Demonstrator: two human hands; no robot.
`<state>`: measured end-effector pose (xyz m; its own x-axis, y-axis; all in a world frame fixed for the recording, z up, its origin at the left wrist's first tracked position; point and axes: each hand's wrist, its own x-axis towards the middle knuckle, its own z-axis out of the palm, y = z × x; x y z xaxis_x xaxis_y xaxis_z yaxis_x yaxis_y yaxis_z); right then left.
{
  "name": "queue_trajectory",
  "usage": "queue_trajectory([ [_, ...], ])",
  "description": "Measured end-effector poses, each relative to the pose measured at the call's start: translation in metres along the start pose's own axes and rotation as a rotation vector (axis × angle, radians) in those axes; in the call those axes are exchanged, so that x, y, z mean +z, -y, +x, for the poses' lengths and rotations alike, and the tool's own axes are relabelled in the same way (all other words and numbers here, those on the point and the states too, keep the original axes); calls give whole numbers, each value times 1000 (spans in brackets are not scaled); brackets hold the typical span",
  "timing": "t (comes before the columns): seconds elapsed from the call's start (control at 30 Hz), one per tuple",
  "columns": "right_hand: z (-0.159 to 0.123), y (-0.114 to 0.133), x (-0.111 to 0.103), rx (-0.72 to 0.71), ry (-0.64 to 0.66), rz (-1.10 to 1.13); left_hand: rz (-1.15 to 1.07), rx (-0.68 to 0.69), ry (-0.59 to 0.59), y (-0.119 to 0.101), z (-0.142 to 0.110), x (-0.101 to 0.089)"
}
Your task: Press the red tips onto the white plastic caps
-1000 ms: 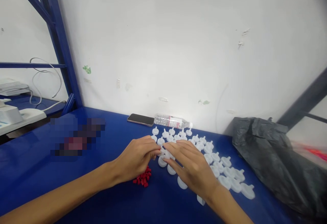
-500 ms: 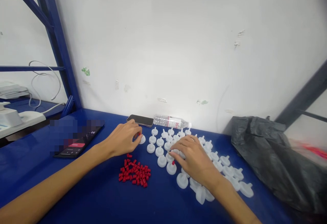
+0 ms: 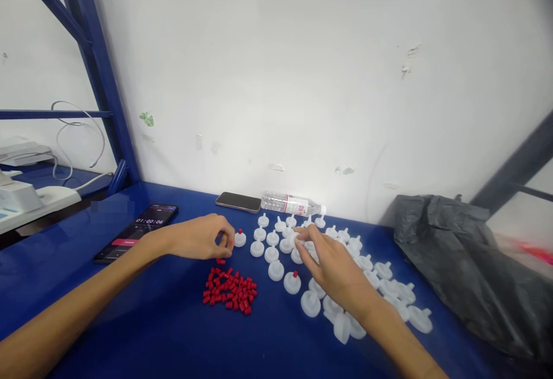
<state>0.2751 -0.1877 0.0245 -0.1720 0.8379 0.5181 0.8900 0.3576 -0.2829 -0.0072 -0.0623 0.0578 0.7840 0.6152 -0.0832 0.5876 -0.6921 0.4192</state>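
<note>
- Hanging beyond the loose red caps (image 3: 231, 291), the left hand (image 3: 202, 237) has its fingers curled inward, tips near a stray cap; any pinch cannot be told.
- Right hand (image 3: 336, 259): over the white spouted parts (image 3: 276, 271); thumb and index finger bent toward each other at one part. A firm grip cannot be confirmed.
- Red caps: heaped on the table (image 3: 173, 321) between the forearms.
- Fitted units: two white parts carry a red cap on the spout, one beside the left hand's fingers, one nearer the right wrist.
- Surroundings: phone (image 3: 238, 201) and clear bottle (image 3: 291, 204) near the wall; black bag (image 3: 444, 252) at right.
</note>
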Motion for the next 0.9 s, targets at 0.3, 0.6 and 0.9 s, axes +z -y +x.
queue_trajectory([
  [0.3,1,11,1,-42,27,-27,-54,9,86,12,2,10],
  [0.6,-1,9,6,-90,6,18,-178,79,-69,-11,2,4],
  [0.9,-2,7,16,-111,-22,80,-446,103,-348,-28,13,33],
])
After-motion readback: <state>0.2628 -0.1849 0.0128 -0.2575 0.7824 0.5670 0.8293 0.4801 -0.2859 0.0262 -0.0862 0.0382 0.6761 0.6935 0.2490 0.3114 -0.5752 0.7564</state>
